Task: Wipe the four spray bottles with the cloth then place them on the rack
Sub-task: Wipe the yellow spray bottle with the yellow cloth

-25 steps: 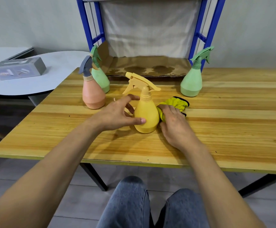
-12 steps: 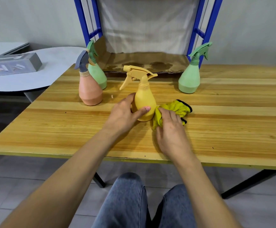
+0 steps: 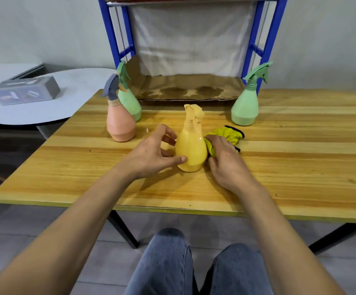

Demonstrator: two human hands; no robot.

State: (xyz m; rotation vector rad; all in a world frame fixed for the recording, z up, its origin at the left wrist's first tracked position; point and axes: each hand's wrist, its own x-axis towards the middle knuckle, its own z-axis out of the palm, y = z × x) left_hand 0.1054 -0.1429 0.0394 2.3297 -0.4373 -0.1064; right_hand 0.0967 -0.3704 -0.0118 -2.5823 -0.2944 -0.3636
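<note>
Here the left hand (image 3: 151, 154) clasps the pear-shaped yellow spray bottle (image 3: 191, 150), upright on the bench (image 3: 300, 156). To its right, the right hand (image 3: 226, 162) bunches the yellow, black-edged cloth (image 3: 228, 134) against it. Behind it to the left stand a pink bottle (image 3: 120, 124) and a green bottle (image 3: 130, 103). Behind it to the right a second green bottle (image 3: 245, 107) stands by the blue rack (image 3: 111, 35). Print on the grey box (image 3: 26, 92), far left, is too blurred to read.

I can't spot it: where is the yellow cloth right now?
Head view: the yellow cloth lies on the wooden table, gripped by the right hand against the right side of the yellow spray bottle.
</note>
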